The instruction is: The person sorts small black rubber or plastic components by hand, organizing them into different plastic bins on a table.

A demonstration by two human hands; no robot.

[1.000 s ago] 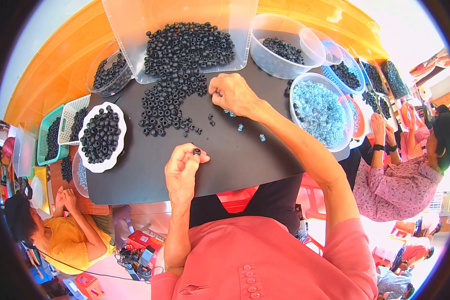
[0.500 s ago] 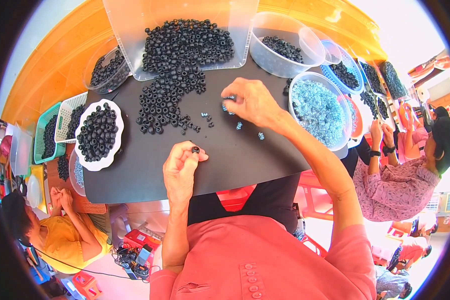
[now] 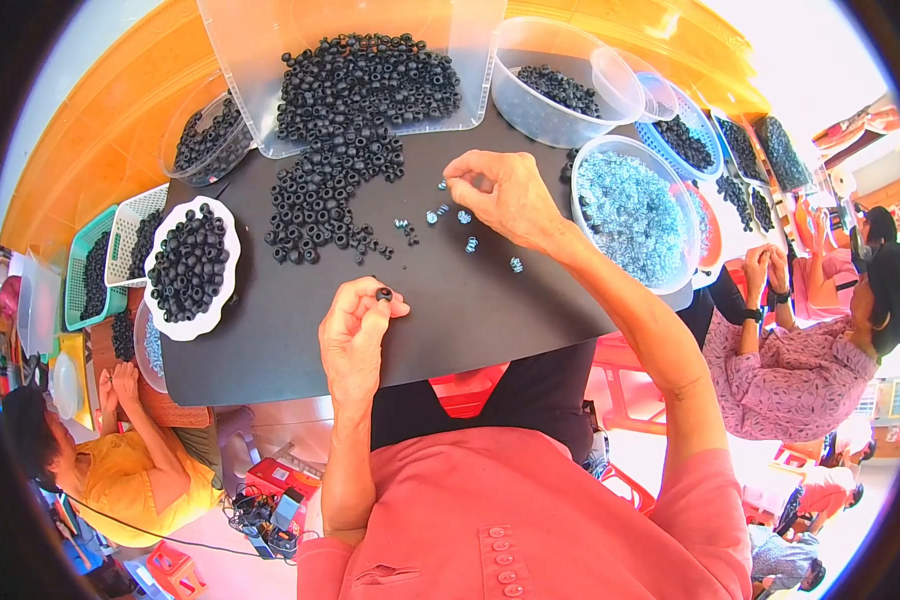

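My left hand is closed over the near part of the dark table, pinching a round black bead-like piece with a hole between thumb and index finger. Farther right, my right hand reaches over the table with thumb and fingertips together, a small blue piece at their tips. Several see-through blue pieces lie loose below that hand. Left of it spreads a pile of black holed pieces, running out from a clear plastic bin tipped on its side.
A white scalloped dish of black pieces stands at the left. At the right are a clear tub of blue pieces and a round clear tub with black ones. People sit at both sides, one in a yellow shirt.
My right hand has drawn slightly away from the loose blue pieces, uncovering more of them. My left hand keeps its pinch on the black piece. The whole view has shifted slightly.
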